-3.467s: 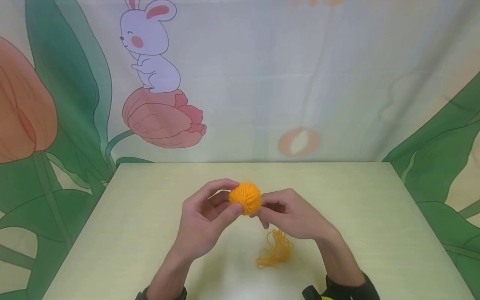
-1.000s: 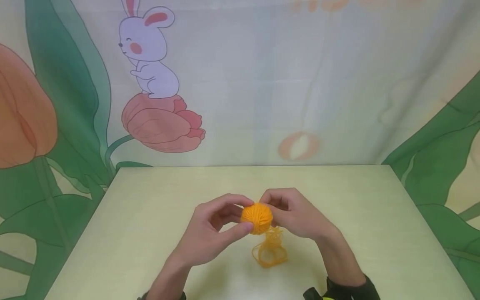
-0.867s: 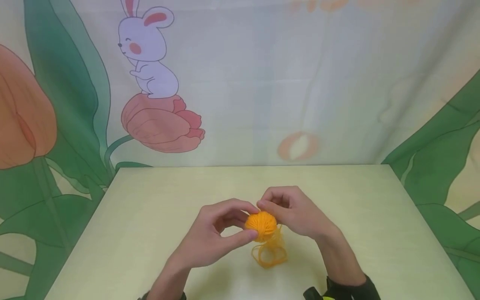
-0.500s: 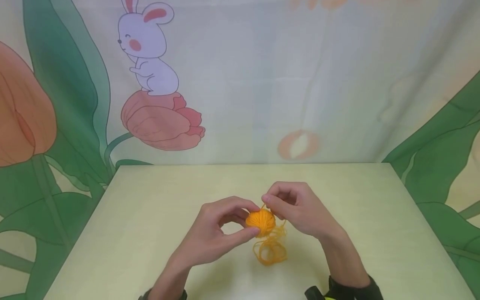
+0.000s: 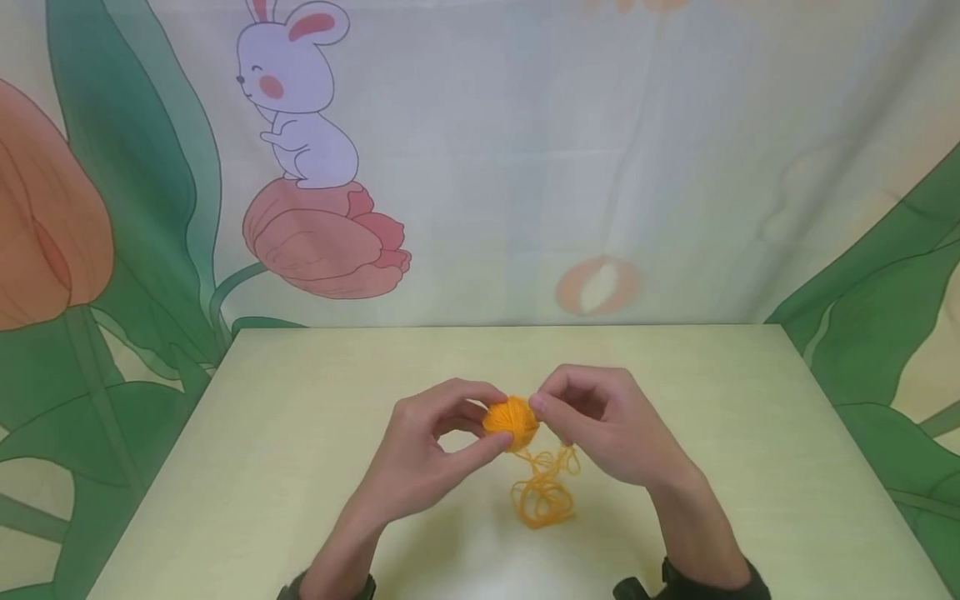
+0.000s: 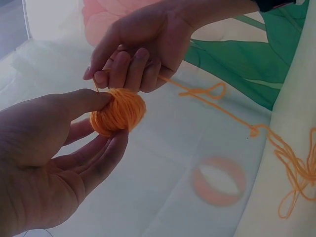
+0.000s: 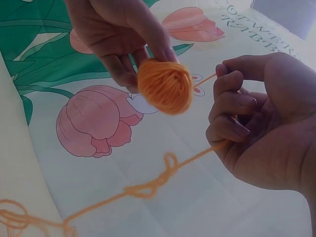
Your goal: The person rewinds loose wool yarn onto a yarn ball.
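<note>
A small ball of orange yarn [image 5: 512, 423] is pinched between the thumb and fingers of my left hand [image 5: 435, 446], held above the table. Close on its right, my right hand [image 5: 607, 421] pinches the yarn strand between thumb and forefinger. In the right wrist view that strand [image 7: 206, 81] runs taut from the ball [image 7: 165, 86] to the fingertips. The other fingers curl over the yarn, which leaves the palm and trails down with a small loop in it. A loose tangle of yarn [image 5: 543, 500] lies on the table below the hands.
The pale table [image 5: 300, 400] spreads out on both sides of the hands. Behind it hangs a cloth backdrop [image 5: 480, 167] printed with a rabbit and tulips. Dark bands [image 5: 716, 583] circle both wrists.
The ball moved right and down, then slightly back up and left. My right hand went from behind the ball to its right side, drawing the strand. The tangle on the table shifted shape.
</note>
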A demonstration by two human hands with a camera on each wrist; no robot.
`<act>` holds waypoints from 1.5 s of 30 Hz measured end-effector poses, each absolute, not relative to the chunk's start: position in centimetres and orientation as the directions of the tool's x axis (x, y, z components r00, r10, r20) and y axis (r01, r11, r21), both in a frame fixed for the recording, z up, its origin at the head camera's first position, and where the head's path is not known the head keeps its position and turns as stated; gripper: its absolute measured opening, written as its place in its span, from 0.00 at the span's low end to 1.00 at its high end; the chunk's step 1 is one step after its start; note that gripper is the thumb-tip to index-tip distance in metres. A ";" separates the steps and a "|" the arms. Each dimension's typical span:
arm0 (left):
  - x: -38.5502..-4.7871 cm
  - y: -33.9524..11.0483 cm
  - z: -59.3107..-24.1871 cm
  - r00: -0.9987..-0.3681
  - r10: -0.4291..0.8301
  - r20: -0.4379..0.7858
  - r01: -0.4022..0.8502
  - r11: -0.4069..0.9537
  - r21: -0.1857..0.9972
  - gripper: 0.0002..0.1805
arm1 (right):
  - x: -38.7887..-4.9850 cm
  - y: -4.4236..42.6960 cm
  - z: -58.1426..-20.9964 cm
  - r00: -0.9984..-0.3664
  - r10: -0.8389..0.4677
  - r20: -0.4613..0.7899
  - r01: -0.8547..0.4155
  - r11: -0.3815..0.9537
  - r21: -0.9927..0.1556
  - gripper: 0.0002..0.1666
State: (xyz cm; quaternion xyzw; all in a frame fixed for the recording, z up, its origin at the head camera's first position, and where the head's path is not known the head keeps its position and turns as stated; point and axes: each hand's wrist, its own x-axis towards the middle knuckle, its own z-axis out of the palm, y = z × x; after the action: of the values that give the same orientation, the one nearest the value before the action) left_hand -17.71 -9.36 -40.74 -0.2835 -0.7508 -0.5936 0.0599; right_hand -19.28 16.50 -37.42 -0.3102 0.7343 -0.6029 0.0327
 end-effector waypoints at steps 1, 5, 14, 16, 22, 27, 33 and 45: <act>-17.7 -9.4 -40.7 -0.837 0.346 0.424 0.492 0.135 0.860 0.19 | -19.2 16.5 -37.3 -0.799 -0.499 0.335 -0.424 0.072 -0.903 0.12; -17.8 -9.3 -40.6 -0.851 0.313 0.421 0.477 0.128 0.869 0.19 | -18.9 16.4 -37.1 -0.772 -0.518 0.369 -0.459 0.053 -0.887 0.14; -18.0 -9.4 -40.7 -0.869 0.206 0.449 0.478 0.120 0.870 0.20 | -18.5 16.2 -37.0 -0.724 -0.562 0.399 -0.521 0.065 -0.851 0.15; -18.1 -9.5 -40.7 -0.876 0.175 0.449 0.472 0.121 0.873 0.20 | -18.4 16.1 -37.0 -0.708 -0.582 0.400 -0.529 0.062 -0.846 0.14; -18.1 -9.5 -40.4 -0.888 0.083 0.452 0.459 0.088 0.884 0.21 | -18.4 15.9 -36.9 -0.658 -0.640 0.398 -0.535 0.024 -0.844 0.13; -18.0 -9.5 -40.0 -0.901 0.003 0.434 0.434 0.047 0.900 0.21 | -18.6 15.7 -37.2 -0.616 -0.674 0.408 -0.540 -0.016 -0.841 0.12; -17.7 -9.5 -39.5 -0.898 -0.018 0.440 0.440 -0.006 0.898 0.21 | -19.3 15.5 -37.8 -0.582 -0.713 0.391 -0.546 -0.014 -0.838 0.12; -16.9 -9.7 -39.3 -0.877 0.108 0.469 0.456 -0.121 0.882 0.21 | -20.6 15.0 -39.1 -0.626 -0.717 0.308 -0.493 0.057 -0.868 0.12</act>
State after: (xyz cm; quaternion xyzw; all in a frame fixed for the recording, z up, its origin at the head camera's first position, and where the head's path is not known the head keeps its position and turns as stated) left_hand -16.85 -9.72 -39.35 -0.2163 -0.6519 -0.7166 0.1217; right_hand -20.61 15.04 -39.13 -0.4203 0.7198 -0.5428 0.1028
